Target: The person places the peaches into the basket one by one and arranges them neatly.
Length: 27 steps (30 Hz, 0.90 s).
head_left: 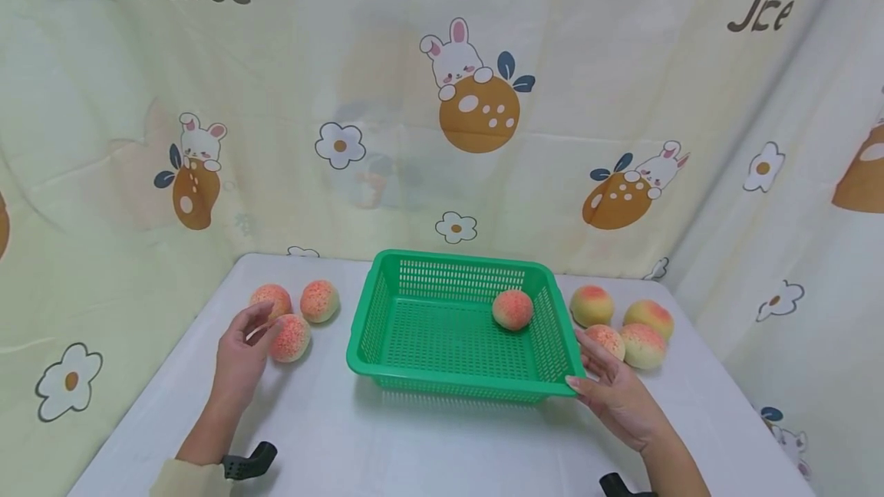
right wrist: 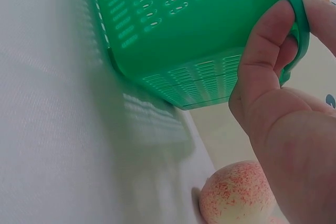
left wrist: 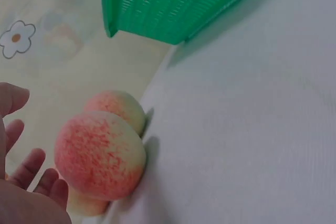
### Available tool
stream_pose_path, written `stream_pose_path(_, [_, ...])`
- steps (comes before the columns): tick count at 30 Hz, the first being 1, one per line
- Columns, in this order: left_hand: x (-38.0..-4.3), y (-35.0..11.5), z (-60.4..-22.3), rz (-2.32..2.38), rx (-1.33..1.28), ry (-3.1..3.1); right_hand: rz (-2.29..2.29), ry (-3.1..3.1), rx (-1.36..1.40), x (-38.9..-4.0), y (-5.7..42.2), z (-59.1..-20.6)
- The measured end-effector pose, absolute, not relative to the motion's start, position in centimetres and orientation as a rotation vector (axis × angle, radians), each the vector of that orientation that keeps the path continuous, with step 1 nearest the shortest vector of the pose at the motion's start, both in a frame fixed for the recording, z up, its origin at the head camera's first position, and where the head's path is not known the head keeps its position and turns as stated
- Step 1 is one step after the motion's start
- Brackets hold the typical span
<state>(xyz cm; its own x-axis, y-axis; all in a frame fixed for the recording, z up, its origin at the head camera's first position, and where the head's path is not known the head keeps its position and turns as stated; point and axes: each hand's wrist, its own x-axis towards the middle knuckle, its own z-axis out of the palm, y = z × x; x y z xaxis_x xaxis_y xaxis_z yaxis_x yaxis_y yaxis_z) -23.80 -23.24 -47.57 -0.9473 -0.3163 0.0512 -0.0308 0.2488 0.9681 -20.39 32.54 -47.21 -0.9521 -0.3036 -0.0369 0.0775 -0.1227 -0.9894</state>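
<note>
A green plastic basket sits mid-table, one peach lying inside towards its right end. My right hand grips the basket's near right corner; in the right wrist view, the thumb and fingers pinch the rim. On the left, my left hand hovers beside the nearest peach, its fingers loosely bent. The left wrist view shows a small gap between the fingers and that peach. Two more peaches, one behind and one to the right, lie close by.
Several peaches lie grouped to the right of the basket, one of them partly hidden by my right hand. A printed curtain hangs behind the table and along both sides. White cloth covers the table.
</note>
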Motion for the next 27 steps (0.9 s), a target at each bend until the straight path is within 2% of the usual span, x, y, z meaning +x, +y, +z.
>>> stream_pose_path(27, [-24.8,-24.1,-50.2,-1.749,0.346,-2.516,-2.175,1.854,-0.316,-20.5,32.6,-47.4])
